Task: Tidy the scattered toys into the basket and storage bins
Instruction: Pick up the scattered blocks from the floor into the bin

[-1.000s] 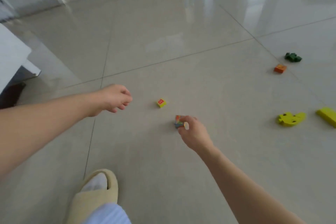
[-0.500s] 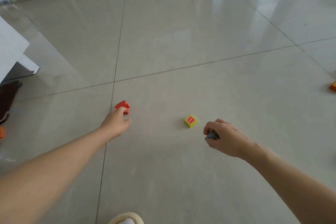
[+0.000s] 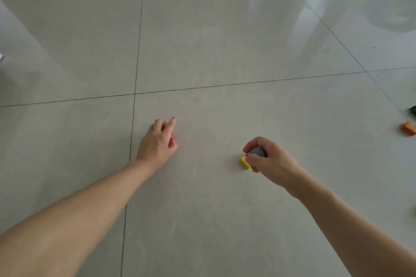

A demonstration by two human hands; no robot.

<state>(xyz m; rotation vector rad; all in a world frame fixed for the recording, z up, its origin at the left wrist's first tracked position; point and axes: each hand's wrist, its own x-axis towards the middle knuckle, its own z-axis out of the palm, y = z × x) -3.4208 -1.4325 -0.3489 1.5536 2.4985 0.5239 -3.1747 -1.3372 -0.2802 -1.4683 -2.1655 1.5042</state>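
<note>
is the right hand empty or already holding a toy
Holding one: the right hand grips a small grey toy, fingers curled round it, beside the yellow block.

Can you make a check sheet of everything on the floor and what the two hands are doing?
Surface: glossy pale tiled floor with dark grout lines.
Job's things: yellow block on the floor at the right hand's fingertips; red toy mostly hidden under the left hand; orange block and dark green toy at the right edge. Basket and bins: nothing seen.
Clutter: nothing seen.
Grippers: left hand curls round the red toy, one finger straight; right hand grips a dark toy.
Cables: nothing seen.
Surroundings: window light reflected in the tiles.
</note>
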